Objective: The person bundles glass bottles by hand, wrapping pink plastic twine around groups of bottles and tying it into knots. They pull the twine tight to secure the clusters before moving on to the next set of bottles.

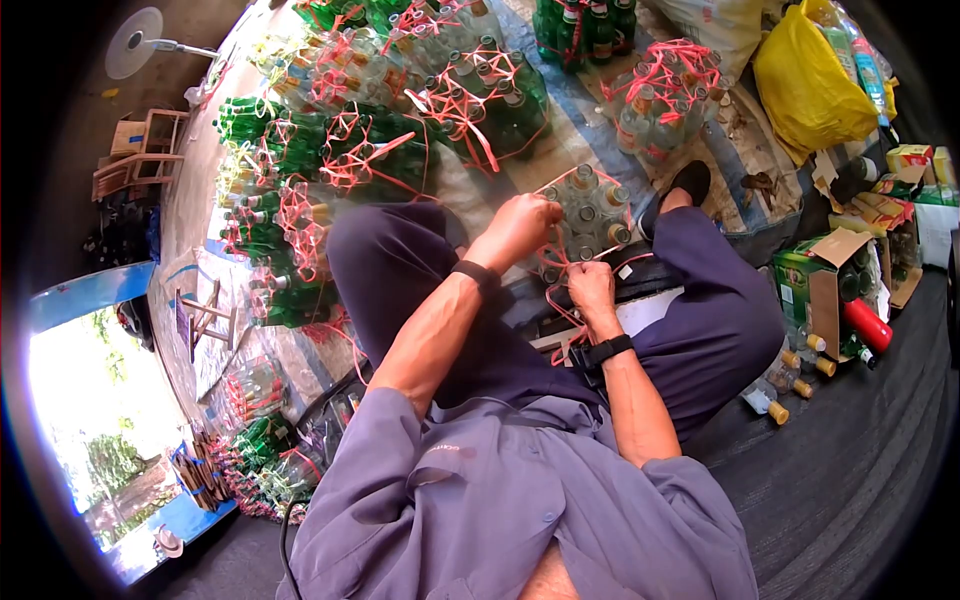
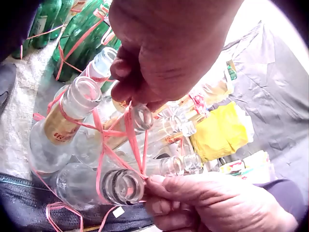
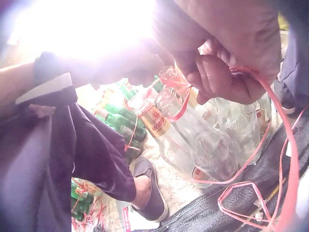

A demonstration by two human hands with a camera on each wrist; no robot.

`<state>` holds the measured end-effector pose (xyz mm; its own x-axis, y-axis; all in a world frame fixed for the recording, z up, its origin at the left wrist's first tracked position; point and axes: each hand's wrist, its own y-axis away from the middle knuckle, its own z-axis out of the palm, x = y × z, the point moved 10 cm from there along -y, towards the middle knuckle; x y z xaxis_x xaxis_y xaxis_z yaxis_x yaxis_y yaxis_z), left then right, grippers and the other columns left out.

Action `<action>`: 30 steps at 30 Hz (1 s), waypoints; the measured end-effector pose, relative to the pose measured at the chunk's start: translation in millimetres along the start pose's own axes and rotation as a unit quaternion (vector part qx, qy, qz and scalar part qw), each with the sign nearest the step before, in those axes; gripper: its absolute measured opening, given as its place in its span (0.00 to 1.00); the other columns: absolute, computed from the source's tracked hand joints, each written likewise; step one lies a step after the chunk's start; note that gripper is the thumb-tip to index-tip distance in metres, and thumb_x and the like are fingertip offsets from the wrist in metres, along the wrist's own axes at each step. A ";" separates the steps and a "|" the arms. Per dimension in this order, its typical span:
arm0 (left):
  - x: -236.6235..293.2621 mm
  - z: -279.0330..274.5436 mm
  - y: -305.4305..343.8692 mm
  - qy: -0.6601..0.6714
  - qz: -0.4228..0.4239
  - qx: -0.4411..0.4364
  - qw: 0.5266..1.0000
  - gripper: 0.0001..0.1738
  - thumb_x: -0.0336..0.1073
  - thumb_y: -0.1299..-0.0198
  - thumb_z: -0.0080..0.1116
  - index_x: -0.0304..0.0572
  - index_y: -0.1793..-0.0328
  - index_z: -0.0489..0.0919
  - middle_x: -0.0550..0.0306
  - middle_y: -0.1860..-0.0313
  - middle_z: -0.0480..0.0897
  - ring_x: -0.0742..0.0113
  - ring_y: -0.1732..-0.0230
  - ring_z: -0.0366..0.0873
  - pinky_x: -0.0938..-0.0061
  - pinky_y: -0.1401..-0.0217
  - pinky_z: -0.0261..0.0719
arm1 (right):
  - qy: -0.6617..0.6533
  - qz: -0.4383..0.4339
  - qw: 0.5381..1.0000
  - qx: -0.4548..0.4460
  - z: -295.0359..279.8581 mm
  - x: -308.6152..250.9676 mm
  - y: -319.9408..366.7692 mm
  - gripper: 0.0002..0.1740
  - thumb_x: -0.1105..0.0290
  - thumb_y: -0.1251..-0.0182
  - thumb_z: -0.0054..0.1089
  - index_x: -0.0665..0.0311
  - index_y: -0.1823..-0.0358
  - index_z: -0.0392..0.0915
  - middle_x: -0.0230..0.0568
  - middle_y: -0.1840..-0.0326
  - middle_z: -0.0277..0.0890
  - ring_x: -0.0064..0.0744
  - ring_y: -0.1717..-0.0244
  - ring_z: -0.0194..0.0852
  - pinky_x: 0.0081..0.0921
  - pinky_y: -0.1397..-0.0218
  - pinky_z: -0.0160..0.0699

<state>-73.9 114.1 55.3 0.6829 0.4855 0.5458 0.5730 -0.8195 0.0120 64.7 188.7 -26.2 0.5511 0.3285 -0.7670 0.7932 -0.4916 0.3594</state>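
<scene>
Clear glass bottles (image 1: 590, 215) stand upright in a cluster in front of me, with pink plastic twine (image 2: 104, 133) looped around their necks and criss-crossed between them. My left hand (image 1: 522, 230) pinches a strand of the twine above the bottle mouths, its fingertips partly hidden in the left wrist view. Lower and nearer my body, my right hand (image 1: 592, 290) pinches the twine between thumb and forefinger, right beside a bottle's rim (image 2: 126, 188). From the right hand a long loose tail of twine (image 3: 291, 169) hangs down in the right wrist view. Some necks carry gold labels (image 3: 157, 123).
Tied bundles of green bottles (image 1: 370, 150) and clear ones crowd the left and far side. Another clear bundle (image 1: 665, 110) stands beyond my foot. To the right are a yellow bag (image 1: 815, 80), an open carton (image 1: 810, 275), a red can (image 1: 866, 325) and loose bottles (image 1: 770, 405).
</scene>
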 end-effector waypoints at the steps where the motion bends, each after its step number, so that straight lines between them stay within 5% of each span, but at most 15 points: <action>1: 2.5 -1.8 -1.6 0.001 0.000 -0.001 1.000 0.06 0.27 0.49 0.56 0.45 0.68 0.83 0.47 0.72 0.83 0.45 0.65 0.84 0.56 0.62 0.83 | -0.002 0.011 1.000 -0.003 0.5 1.7 0.1 0.21 0.58 0.37 0.56 0.73 0.73 0.82 0.62 0.76 0.77 0.58 0.71 0.81 0.45 0.63 0.76; 9: -7.9 18.3 -6.8 -0.114 -0.069 -0.122 0.983 0.08 0.32 0.50 0.58 0.52 0.66 0.86 0.50 0.75 0.85 0.49 0.67 0.86 0.58 0.65 0.84 | 0.016 0.032 0.999 0.000 -3.7 8.7 -2.9 0.20 0.58 0.39 0.59 0.71 0.72 0.83 0.62 0.74 0.79 0.59 0.67 0.83 0.45 0.59 0.78; 11: -8.4 18.8 -6.6 -0.122 -0.068 -0.121 0.983 0.08 0.33 0.49 0.58 0.52 0.66 0.86 0.50 0.74 0.85 0.49 0.67 0.86 0.57 0.64 0.84 | 0.017 0.100 0.993 -0.052 2.7 21.2 -4.8 0.18 0.59 0.39 0.59 0.70 0.66 0.86 0.66 0.63 0.81 0.65 0.56 0.81 0.50 0.50 0.78; 19: -12.5 20.9 -2.0 -0.138 -0.088 -0.131 0.978 0.07 0.32 0.49 0.58 0.50 0.65 0.85 0.48 0.71 0.85 0.47 0.64 0.86 0.55 0.60 0.84 | 0.011 0.125 0.991 -0.048 1.9 30.0 -5.2 0.18 0.59 0.40 0.61 0.71 0.66 0.85 0.68 0.62 0.81 0.66 0.55 0.81 0.50 0.49 0.77; 25: -0.2 9.3 9.5 -0.047 -0.038 -0.070 0.996 0.12 0.31 0.46 0.57 0.45 0.55 0.83 0.46 0.63 0.86 0.44 0.57 0.85 0.55 0.55 0.83 | 0.020 0.103 0.994 -0.036 -6.7 29.1 -3.1 0.17 0.62 0.44 0.60 0.72 0.71 0.84 0.68 0.65 0.80 0.66 0.58 0.81 0.50 0.51 0.77; 30: 16.0 3.9 25.4 -0.013 -0.038 -0.054 0.998 0.28 0.40 0.47 0.60 0.40 0.38 0.76 0.40 0.53 0.84 0.42 0.51 0.83 0.54 0.50 0.82 | 0.057 0.085 0.994 -0.028 -17.4 22.0 -2.0 0.16 0.63 0.45 0.58 0.72 0.77 0.82 0.67 0.69 0.79 0.65 0.63 0.81 0.51 0.53 0.77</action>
<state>-46.6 102.2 61.1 0.6523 0.5537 0.5176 0.5724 -0.8075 0.1424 79.7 210.9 -34.6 0.7012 0.3353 -0.6292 0.6980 -0.5025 0.5102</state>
